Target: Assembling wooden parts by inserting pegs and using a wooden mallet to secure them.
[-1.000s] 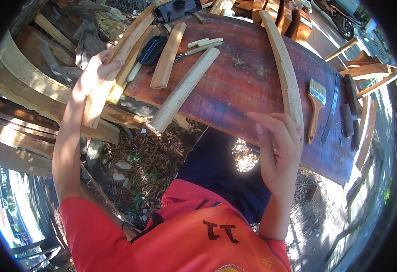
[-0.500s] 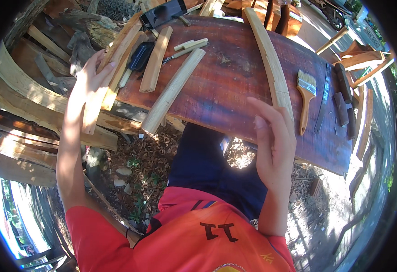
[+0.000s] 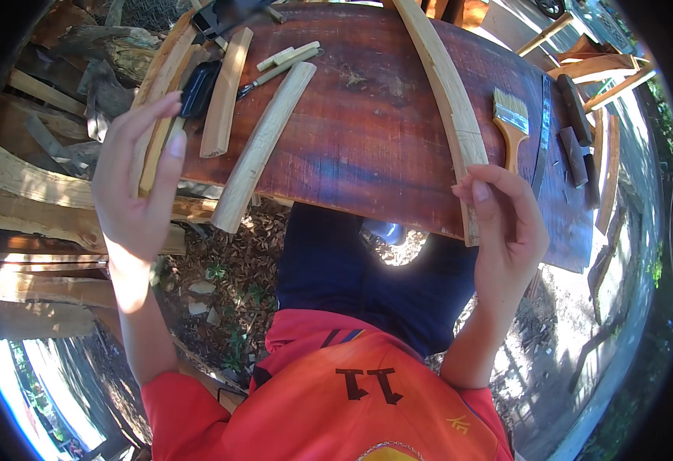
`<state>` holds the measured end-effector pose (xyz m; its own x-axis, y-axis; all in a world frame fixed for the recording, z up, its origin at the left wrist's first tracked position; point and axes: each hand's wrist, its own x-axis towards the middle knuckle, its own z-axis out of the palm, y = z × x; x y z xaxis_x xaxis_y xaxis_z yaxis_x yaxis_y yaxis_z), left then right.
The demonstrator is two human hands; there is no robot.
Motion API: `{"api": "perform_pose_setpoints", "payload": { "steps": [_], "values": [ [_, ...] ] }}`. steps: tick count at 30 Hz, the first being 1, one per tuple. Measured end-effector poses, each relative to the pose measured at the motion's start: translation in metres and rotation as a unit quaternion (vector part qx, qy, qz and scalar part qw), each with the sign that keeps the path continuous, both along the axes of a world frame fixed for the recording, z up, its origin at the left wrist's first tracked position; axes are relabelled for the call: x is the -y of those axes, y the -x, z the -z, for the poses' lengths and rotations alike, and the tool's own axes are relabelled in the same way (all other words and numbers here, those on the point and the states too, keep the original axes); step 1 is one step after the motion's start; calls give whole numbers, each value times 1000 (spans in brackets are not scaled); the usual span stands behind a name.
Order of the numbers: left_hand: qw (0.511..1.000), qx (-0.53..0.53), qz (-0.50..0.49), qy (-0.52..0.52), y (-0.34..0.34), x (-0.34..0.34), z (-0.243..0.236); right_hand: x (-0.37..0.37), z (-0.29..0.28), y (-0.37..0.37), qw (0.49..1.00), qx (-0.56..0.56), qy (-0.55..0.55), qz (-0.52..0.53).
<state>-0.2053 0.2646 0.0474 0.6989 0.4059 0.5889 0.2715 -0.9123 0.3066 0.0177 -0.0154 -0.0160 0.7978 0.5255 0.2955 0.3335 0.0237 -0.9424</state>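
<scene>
My left hand (image 3: 132, 177) is raised at the left with thumb and fingers apart, holding nothing. It overlaps the near part of two long wooden strips (image 3: 154, 96) leaning at the table's left side. My right hand (image 3: 515, 223) is loosely curled, with a gap between thumb and fingers and nothing visible in it. Its fingertips overlap the near end of a long, slightly curved wooden strip (image 3: 440, 81); whether they touch it I cannot tell. Between my hands, a pale wooden stick (image 3: 265, 146) lies slanted over the table's near edge. A shorter squared piece (image 3: 227, 92) rests left of it.
On the reddish-brown wooden table (image 3: 359, 131) are a paintbrush (image 3: 511, 127), a flat metal strip (image 3: 544, 134), dark cylindrical pieces (image 3: 574, 157), a black case (image 3: 199, 88) and a slim handled tool (image 3: 275, 71). A phone (image 3: 225, 15) stands at the back. Timber (image 3: 36, 207) is stacked left.
My left hand has let go of the long wooden strip and come back toward me. My right hand has shifted right, its fingers more curled. The whole view has shifted slightly.
</scene>
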Motion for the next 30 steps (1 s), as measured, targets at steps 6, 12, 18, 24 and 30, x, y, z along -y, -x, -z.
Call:
{"api": "perform_pose_setpoints", "payload": {
  "steps": [6, 12, 18, 24, 30],
  "values": [
    [980, 92, 177, -24, -47, 49, 27, 3, 21, -4, 993, 108, 27, 48],
    [963, 54, 247, 89, -81, 90, 51, -16, 34, -9, 978, 192, 28, 77],
    [955, 16, 240, 174, -107, 98, 65, -41, 31, -27, 984, 70, -87, 140],
    [946, -24, 253, 200, -136, 116, 83, -16, 29, -32, 988, 32, -125, 81],
    [949, -52, 264, 162, -165, 124, 99, 4, 39, -42, 990, 12, -114, 82]
  ]
}}
